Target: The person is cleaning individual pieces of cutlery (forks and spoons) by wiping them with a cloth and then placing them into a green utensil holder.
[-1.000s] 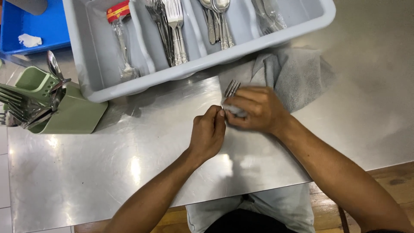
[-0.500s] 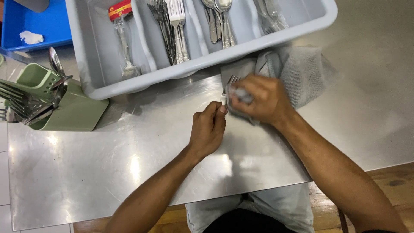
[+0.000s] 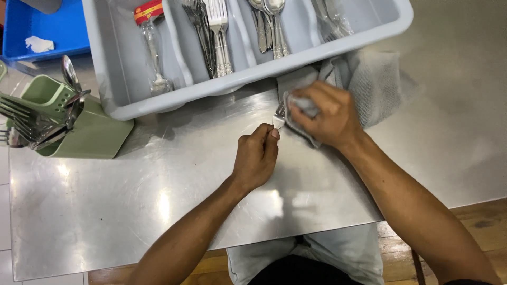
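The left hand [image 3: 257, 158] pinches the handle end of a fork [image 3: 279, 113] between closed fingertips, and the right hand [image 3: 323, 113] is closed around a grey cloth [image 3: 369, 79] wrapped over the fork's head. The fork spans the short gap between both grips, above the steel tabletop [image 3: 158, 200], just beside the near edge of the grey tray [image 3: 248, 79]

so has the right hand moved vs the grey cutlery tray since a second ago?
Yes. The right hand, wrapped in the grey cloth, slid up toward the grey plastic cutlery tray.
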